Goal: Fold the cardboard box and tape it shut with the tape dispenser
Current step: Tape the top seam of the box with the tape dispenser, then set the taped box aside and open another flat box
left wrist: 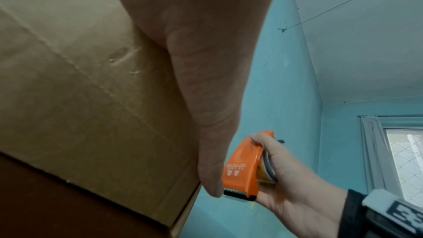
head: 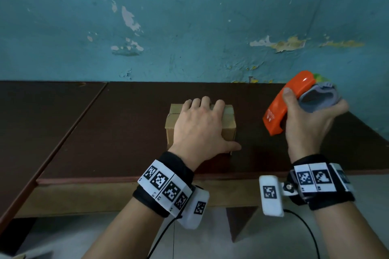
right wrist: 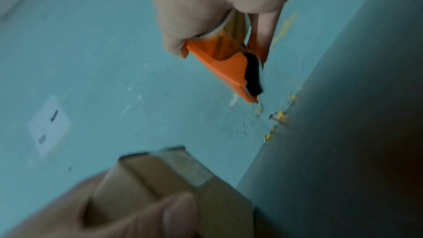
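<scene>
A small brown cardboard box (head: 228, 124) stands on the dark table (head: 126, 132), its top flaps folded down. My left hand (head: 202, 124) lies flat on top of it, fingers straight over the far edge and thumb along the right front side. In the left wrist view the box's side (left wrist: 80, 88) fills the left, with my thumb (left wrist: 206, 115) against its corner. My right hand (head: 309, 120) grips an orange tape dispenser (head: 282, 103) in the air to the right of the box, apart from it. The dispenser's toothed blade (left wrist: 238, 193) points down. The right wrist view shows the dispenser (right wrist: 228, 64) above the box (right wrist: 174, 171).
A peeling teal wall (head: 189, 27) rises right behind the table. A seam (head: 84, 111) runs between two tabletop panels at the left. The table's front edge (head: 126, 180) is close to my wrists. A wall socket (right wrist: 49, 126) and a window (left wrist: 403, 155) show in the wrist views.
</scene>
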The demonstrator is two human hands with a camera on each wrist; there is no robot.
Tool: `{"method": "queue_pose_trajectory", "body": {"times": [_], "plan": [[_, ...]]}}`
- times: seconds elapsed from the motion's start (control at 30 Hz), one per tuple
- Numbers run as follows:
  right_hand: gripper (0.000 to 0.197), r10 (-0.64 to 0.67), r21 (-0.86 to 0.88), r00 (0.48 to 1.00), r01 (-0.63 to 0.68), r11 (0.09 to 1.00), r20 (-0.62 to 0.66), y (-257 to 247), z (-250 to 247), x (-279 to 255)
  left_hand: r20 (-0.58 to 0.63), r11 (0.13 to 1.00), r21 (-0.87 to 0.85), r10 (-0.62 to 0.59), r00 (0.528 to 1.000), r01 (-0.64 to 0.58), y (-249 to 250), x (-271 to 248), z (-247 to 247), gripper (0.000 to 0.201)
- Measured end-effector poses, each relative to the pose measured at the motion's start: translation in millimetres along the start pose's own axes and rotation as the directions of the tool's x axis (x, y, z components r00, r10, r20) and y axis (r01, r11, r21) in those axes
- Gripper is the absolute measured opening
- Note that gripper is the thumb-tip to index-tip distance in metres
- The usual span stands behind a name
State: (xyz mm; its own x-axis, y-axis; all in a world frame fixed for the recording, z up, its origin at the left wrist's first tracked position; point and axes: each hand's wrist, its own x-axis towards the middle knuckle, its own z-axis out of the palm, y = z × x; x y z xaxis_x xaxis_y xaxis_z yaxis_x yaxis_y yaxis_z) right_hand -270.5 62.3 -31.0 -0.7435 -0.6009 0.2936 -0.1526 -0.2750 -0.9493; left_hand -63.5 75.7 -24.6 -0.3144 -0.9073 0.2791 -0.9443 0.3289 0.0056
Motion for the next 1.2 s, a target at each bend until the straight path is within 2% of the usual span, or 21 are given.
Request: {"method": "queue_pose_trajectory", "body": {"times": [0.13, 0.2, 0.3, 0.5, 0.6, 0.77, 0.93, 1.03, 1.13, 1.17, 1.2], "plan": [[0.098, 0.278, -0.007, 0.960, -0.278, 0.960, 0.041, 17.6, -4.4, 14.8, -0.002, 1.000, 0.005, -0.007, 1.000, 0.007, 0.1, 0.3, -0.6, 0.108], [0.098, 0.328, -0.058, 0.945, -0.327, 0.943, 0.000, 24.7, -6.5, 21.7, 0.007, 1.000, 0.003, -0.012, 1.000, 0.012, 0.4, 0.5, -0.6, 0.109], [0.096, 0.341, -0.171, 0.937, -0.348, 0.922, -0.070, 29.1, -10.9, 33.0, 0.005, 1.000, 0.004, -0.016, 1.000, 0.016, 0.4, 1.1, -0.7, 0.109], [0.099, 0.313, -0.408, 0.944, -0.326, 0.853, -0.102, 36.7, -21.8, 46.3, 0.008, 1.000, 0.019, -0.022, 1.000, 0.022, 1.6, 1.5, -0.8, 0.110], [0.092, 0.300, -0.447, 0.945, -0.326, 0.833, -0.129, 39.3, -22.1, 47.3, 0.011, 1.000, 0.019, -0.021, 1.000, 0.021, 2.3, 1.8, -1.3, 0.110], [0.093, 0.264, -0.472, 0.950, -0.311, 0.825, -0.164, 38.4, -20.2, 45.6, 0.012, 1.000, 0.015, -0.021, 1.000, 0.021, 1.6, 2.3, -1.1, 0.110], [0.093, 0.119, -0.495, 0.973, -0.205, 0.844, -0.200, 24.5, -18.5, 36.6, 0.007, 1.000, 0.010, -0.017, 1.000, 0.016, 0.9, 2.1, -1.2, 0.110], [0.084, -0.103, -0.479, 0.978, 0.004, 0.878, -0.182, 18.4, -14.2, 22.9, 0.005, 1.000, 0.008, -0.013, 1.000, 0.013, 0.4, 1.3, -1.4, 0.110], [0.067, -0.372, -0.332, 0.926, 0.332, 0.883, -0.065, 15.5, -4.2, 4.2, 0.007, 1.000, 0.007, -0.004, 1.000, 0.004, -0.6, 1.2, -2.1, 0.112], [0.061, -0.397, -0.235, 0.918, 0.389, 0.891, 0.014, 16.9, 0.8, -1.4, 0.008, 1.000, 0.007, -0.001, 1.000, 0.001, -1.2, 1.3, -2.0, 0.113], [0.056, -0.369, -0.115, 0.922, 0.381, 0.917, 0.115, 17.2, 6.7, -8.2, 0.009, 1.000, 0.008, 0.002, 1.000, -0.002, -1.6, 1.5, -1.8, 0.115]]}}
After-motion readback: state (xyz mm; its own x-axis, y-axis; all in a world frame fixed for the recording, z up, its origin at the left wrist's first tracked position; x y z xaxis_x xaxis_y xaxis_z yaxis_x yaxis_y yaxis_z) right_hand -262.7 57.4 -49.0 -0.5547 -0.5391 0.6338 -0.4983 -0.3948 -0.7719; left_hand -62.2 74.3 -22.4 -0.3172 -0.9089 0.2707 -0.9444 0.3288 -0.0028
